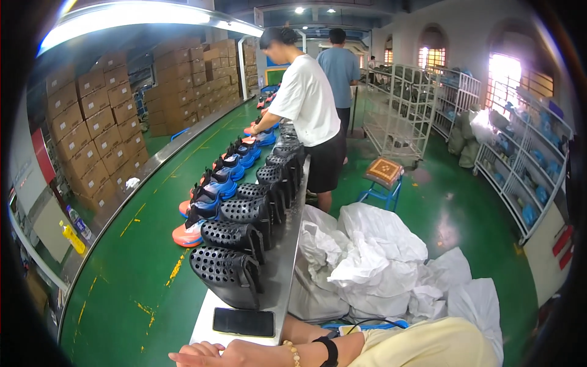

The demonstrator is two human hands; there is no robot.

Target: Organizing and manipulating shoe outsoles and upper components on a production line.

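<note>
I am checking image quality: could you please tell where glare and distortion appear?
In the head view, the long overhead lamp is washed out white, the large right window glares, the green floor shows bright reflection, and the left edge of the green work surface bends.

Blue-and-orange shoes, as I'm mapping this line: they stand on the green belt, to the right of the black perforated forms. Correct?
Wrong side: in the head view, the shoes stand on the green belt, left of the black perforated forms.
</note>
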